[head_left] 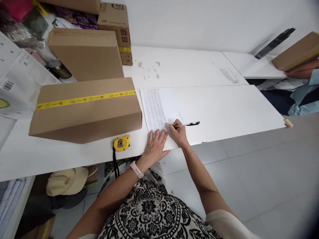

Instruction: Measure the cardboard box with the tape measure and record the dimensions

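A sheet of paper [171, 103] with columns of small writing on its left part lies on the white table. My right hand [178, 132] is closed around a black and white pen [190, 123], its tip end hidden by the fingers near the lower part of the sheet. Flat on the lower edge of the paper rests my left hand [156, 144], fingers spread, with nothing in it. A yellow tape measure [121, 143] with a black strap sits left of that hand, beside a cardboard box [87, 111] sealed with yellow printed tape.
More cardboard boxes [87, 53] stand behind the taped one. The white tabletop [224, 103] stretches right. At far right are a dark upright object [274, 43], another box [297, 51] and a person's arm [302, 69]. A beige cap [67, 182] is below the table at left.
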{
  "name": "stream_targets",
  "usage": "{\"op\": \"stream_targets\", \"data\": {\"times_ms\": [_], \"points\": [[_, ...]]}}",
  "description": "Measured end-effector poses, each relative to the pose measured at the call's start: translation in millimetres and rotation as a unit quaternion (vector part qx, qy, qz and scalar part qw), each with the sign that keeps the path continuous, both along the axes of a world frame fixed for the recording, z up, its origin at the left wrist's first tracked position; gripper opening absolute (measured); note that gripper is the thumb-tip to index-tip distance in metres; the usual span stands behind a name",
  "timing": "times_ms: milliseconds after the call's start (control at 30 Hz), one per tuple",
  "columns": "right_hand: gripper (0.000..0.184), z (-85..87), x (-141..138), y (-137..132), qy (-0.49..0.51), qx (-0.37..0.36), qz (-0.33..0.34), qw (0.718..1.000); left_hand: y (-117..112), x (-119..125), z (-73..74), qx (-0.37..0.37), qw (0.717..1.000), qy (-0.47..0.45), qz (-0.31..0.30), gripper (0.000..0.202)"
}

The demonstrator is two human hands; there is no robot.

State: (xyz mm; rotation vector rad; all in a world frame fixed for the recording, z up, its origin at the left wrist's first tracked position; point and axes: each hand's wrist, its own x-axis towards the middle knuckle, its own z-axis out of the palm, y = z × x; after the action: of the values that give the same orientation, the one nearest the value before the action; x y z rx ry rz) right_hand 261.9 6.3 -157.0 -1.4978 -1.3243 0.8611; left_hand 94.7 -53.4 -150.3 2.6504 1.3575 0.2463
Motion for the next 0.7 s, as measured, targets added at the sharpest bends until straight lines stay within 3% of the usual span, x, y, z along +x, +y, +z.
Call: {"op": "stream_targets", "data": {"times_ms": [700], "points": [[0.027,-1.9,0.1,0.2,0.003,0.002,0.003,1.0,-0.2,0.2,-0.2,-0.004,1.0,-0.001,-0.001,0.076]]}}
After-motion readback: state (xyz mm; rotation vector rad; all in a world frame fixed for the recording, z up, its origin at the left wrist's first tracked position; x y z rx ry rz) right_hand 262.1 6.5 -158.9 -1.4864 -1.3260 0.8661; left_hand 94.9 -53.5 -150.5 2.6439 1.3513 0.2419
